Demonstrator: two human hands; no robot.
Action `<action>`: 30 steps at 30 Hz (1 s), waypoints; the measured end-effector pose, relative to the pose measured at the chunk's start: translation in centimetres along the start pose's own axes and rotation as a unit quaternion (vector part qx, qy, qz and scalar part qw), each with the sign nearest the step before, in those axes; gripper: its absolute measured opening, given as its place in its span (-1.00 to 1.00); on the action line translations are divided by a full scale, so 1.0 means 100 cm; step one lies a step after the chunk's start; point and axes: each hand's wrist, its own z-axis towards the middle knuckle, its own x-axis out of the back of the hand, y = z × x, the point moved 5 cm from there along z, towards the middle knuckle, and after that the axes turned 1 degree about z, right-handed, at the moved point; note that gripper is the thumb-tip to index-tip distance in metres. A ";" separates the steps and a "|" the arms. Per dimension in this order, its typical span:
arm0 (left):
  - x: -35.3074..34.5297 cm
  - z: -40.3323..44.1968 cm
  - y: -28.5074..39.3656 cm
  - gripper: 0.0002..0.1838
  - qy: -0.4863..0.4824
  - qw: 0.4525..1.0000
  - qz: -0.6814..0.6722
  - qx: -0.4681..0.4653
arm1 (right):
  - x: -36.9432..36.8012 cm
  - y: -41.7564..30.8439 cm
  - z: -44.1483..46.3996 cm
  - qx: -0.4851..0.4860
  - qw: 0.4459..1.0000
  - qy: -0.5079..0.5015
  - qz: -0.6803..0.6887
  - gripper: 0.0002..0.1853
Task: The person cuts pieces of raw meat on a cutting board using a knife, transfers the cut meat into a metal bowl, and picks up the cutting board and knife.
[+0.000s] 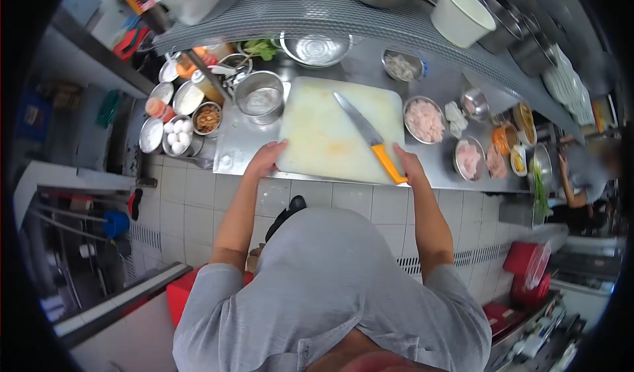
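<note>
A pale, stained cutting board (323, 127) lies on the steel counter in front of me. My left hand (267, 159) grips its left edge near the front corner. On the opposite side, my right hand (410, 166) holds the right edge, fingers partly hidden by the board. A knife (360, 117) with a yellow handle rests slantwise on the board, its handle end close to my right hand. Left of the board stands a round metal pot (259, 97). Bowls of pale raw meat (424, 120) and more meat (467, 159) sit to the right.
Eggs (178, 135) in a container and several seasoning tubs stand at the left. A metal basin (316, 47) sits behind the board, beneath a wire-mesh shelf (277, 15). Green stalks (539, 187) lie at the far right, where another person (581, 180) stands.
</note>
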 end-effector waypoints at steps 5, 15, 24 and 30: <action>-0.019 0.004 0.011 -0.28 -0.033 0.991 -0.131 0.009 | -0.001 -0.005 -0.007 0.034 0.999 0.027 -0.007 0.12; -0.025 -0.048 0.015 -0.33 -0.018 0.991 -0.136 -0.006 | -0.003 0.032 -0.036 0.053 0.997 -0.022 0.060 -0.19; -0.046 -0.125 -0.013 -0.40 0.046 0.986 -0.159 -0.021 | 0.010 0.017 -0.106 0.060 0.993 -0.053 0.091 -0.54; -0.058 -0.163 -0.051 -0.43 0.080 0.979 -0.185 -0.039 | 0.027 0.027 -0.106 0.120 0.983 -0.110 0.087 -0.51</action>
